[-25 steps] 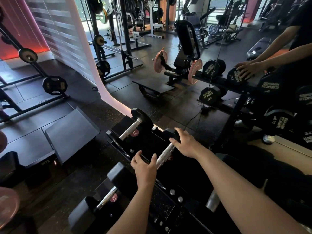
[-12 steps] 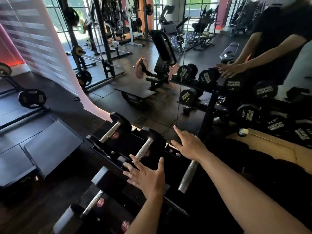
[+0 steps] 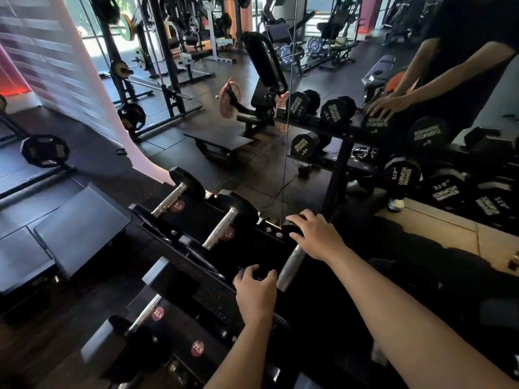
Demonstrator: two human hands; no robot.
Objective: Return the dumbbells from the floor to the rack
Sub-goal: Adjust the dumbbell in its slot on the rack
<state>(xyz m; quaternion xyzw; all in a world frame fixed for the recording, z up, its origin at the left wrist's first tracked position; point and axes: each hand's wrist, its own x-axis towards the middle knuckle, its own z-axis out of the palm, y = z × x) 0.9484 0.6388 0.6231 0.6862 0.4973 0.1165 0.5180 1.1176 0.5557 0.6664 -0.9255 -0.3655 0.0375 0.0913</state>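
Observation:
A black dumbbell with a chrome handle [image 3: 290, 265] lies on the top tier of the black rack [image 3: 168, 234], third from the left end. My left hand [image 3: 255, 290] curls over its near head. Over its far head by the mirror lies my right hand [image 3: 317, 234], fingers wrapped on it. Two smaller dumbbells rest in the slots to the left, one by a red 2.5 label [image 3: 171, 196] and one beside it [image 3: 222, 228]. On the lower tier sits a bigger dumbbell [image 3: 146, 310] by a 22.5 label.
A wall mirror [image 3: 393, 66] stands right behind the rack and reflects the rack, more dumbbells and a person. A grey padded platform [image 3: 81, 220] sits on the floor to the left. Plate-loaded machines [image 3: 45, 150] stand further left and back.
Both hands left the second dumbbell on the top tier, moved right with fingers spread, and now close on the heads of the third dumbbell. The view has shifted closer to the rack.

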